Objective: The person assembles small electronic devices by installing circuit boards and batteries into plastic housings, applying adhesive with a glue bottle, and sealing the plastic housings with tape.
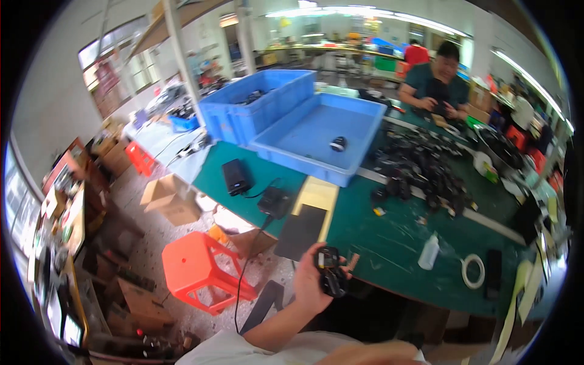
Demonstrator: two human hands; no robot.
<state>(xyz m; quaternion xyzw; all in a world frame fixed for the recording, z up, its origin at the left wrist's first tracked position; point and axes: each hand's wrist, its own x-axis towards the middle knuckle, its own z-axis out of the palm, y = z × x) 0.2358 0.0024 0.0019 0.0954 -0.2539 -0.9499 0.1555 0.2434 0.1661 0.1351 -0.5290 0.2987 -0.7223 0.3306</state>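
Note:
My left hand (pixel 309 281) is closed around a small black device (pixel 330 267) with a light patch on its upper face. Its thumb lies along the near side, and fingertips show past the far side. The device is held above the near edge of the green table (pixel 377 255), just right of a flat black sheet (pixel 302 232). Of my right arm, only a blurred forearm (pixel 377 353) shows along the lower edge; the right hand itself cannot be seen.
A shallow blue tray (pixel 304 155) holds one black-and-white piece (pixel 338 143), beside a deeper blue bin (pixel 228 118). Black parts (pixel 420 164) are heaped to the right. A white bottle (pixel 429 252), tape roll (pixel 472 271) and red stool (pixel 198 261) are near. A person (pixel 439 85) works opposite.

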